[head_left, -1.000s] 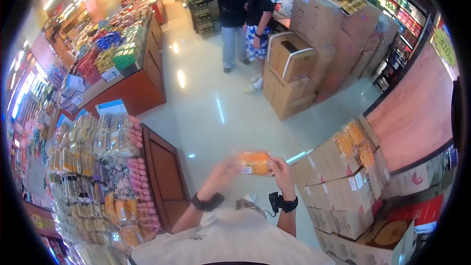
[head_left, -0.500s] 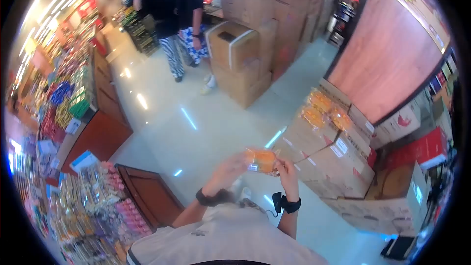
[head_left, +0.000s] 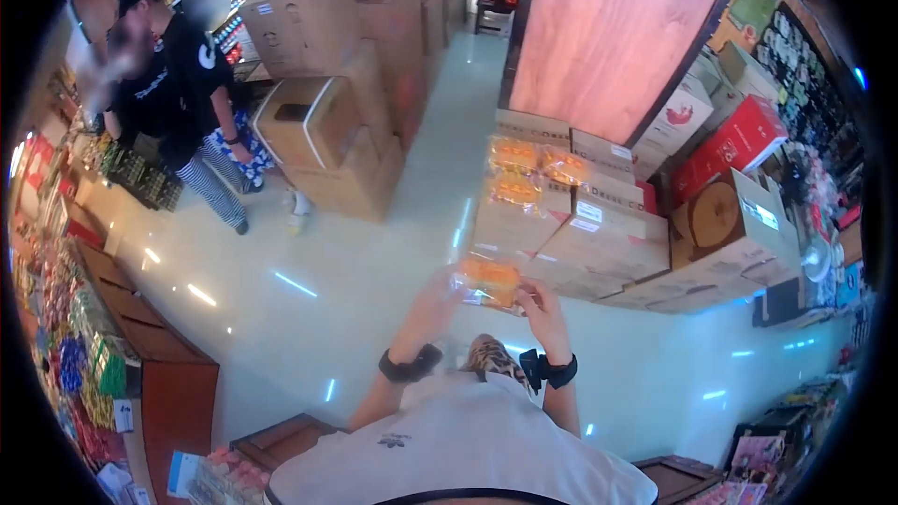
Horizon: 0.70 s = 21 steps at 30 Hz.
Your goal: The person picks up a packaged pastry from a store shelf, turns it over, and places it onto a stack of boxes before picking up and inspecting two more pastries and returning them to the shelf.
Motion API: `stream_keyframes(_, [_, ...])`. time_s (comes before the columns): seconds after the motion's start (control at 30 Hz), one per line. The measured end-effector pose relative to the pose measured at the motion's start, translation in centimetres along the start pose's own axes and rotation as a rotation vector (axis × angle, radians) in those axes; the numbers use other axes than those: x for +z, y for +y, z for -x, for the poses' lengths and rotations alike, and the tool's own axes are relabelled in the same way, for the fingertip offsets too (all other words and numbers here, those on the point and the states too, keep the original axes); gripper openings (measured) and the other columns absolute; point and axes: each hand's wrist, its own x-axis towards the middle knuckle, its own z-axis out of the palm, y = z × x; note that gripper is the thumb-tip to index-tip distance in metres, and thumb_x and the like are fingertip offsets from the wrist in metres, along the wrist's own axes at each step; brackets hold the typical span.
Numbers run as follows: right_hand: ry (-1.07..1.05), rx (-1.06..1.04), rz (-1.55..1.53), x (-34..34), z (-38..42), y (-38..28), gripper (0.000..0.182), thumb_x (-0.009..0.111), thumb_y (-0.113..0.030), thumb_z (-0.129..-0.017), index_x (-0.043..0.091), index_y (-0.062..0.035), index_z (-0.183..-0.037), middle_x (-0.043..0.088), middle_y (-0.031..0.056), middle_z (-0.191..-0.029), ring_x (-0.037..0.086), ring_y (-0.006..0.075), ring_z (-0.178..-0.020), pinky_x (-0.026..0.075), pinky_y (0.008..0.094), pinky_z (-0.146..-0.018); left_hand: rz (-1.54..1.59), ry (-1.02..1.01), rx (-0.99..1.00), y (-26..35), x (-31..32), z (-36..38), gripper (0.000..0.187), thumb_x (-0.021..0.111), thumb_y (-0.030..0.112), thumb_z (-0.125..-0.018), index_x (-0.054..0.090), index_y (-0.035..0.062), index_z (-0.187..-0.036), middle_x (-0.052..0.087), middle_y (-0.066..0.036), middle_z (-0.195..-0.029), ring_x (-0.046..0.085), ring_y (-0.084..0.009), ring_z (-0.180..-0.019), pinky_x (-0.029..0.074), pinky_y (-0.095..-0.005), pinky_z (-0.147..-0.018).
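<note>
An orange item in a clear wrapper point(head_left: 490, 282) is held in front of my chest. My right hand point(head_left: 541, 307) pinches its right edge between thumb and fingers. At its left edge is my left hand point(head_left: 438, 304), with fingers blurred and partly hidden, so its grip is unclear. Beyond the held packet, similar orange packets point(head_left: 516, 191) lie on top of stacked cardboard boxes point(head_left: 599, 241).
Two people point(head_left: 192, 98) stand at the far left beside a tall stack of cartons point(head_left: 313, 126). A wooden panel point(head_left: 599, 47) rises behind the boxes. Left is a goods counter point(head_left: 178, 411); right, a red box point(head_left: 734, 148).
The view has turned to the right, so the people and cartons sit further left and the box stack appears more central. Both hands remain at the orange packet.
</note>
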Motion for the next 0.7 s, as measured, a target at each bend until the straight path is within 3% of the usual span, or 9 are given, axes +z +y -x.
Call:
stream_keyframes(0.1, [0.029,0.049,-0.028,-0.1,-0.5,-0.5,0.033,0.057,-0.017,-0.095,0.057,-0.0039,-0.125,0.065,0.0062,-0.108,0.061,0.0128,-0.089,0.049,0.0268,-0.072,0.024,-0.056,0.003,-0.9,-0.1,-1.9,0.044,0.058,0.007,-0.093,0.046,0.004,-0.135,0.056,-0.008,-0.126,0.055,-0.0141,-0.112,0.049,-0.027,-0.083])
stream_keyframes(0.17, [0.08,0.078,-0.062,-0.2,-1.2,-0.8,0.034,0.057,-0.015,-0.094,0.056,-0.0016,-0.125,0.064,0.0085,-0.106,0.06,0.0143,-0.089,0.049,0.0281,-0.078,-0.06,-0.087,0.058,-1.5,0.2,-3.3,0.045,0.058,0.006,-0.093,0.045,0.0041,-0.136,0.058,-0.008,-0.124,0.056,-0.0133,-0.109,0.049,-0.0265,-0.082])
stream_keyframes(0.37, [0.128,0.089,-0.058,-3.2,-4.7,-0.2,0.033,0.056,-0.012,-0.094,0.056,0.0003,-0.125,0.064,0.0101,-0.108,0.06,0.0152,-0.09,0.049,0.0289,-0.081,0.216,-0.124,0.034,-0.7,3.1,-8.0,0.042,0.056,0.008,-0.094,0.045,0.0038,-0.135,0.06,-0.007,-0.119,0.057,-0.0123,-0.108,0.048,-0.0254,-0.082])
stream_keyframes(0.47, [0.173,0.097,-0.071,-5.7,-7.4,1.6,0.034,0.056,-0.012,-0.094,0.056,0.0004,-0.125,0.064,0.0106,-0.11,0.06,0.0154,-0.092,0.049,0.0289,-0.081,0.151,-0.13,-0.039,-0.8,5.3,-11.3,0.041,0.057,0.01,-0.095,0.046,0.0027,-0.134,0.06,-0.007,-0.118,0.057,-0.012,-0.107,0.048,-0.0255,-0.082])
stream_keyframes(0.57, [0.181,0.117,-0.112,-9.0,-10.3,3.0,0.034,0.056,-0.012,-0.094,0.055,-0.0002,-0.126,0.063,0.0109,-0.112,0.059,0.0158,-0.093,0.049,0.029,-0.082,0.199,-0.179,0.02,-0.4,8.3,-15.1,0.042,0.059,0.013,-0.095,0.047,0.0001,-0.133,0.057,-0.008,-0.121,0.055,-0.0167,-0.111,0.045,-0.0315,-0.096])
stream_keyframes(0.7, [0.159,0.088,-0.141,-13.8,-15.7,6.2,0.034,0.055,-0.012,-0.094,0.055,-0.002,-0.126,0.063,0.0113,-0.112,0.06,0.017,-0.096,0.049,0.0293,-0.084,0.033,-0.224,-0.059,-1.6,12.2,-21.1,0.039,0.058,0.013,-0.094,0.048,-0.0008,-0.13,0.059,-0.009,-0.118,0.056,-0.0161,-0.109,0.046,-0.0312,-0.093])
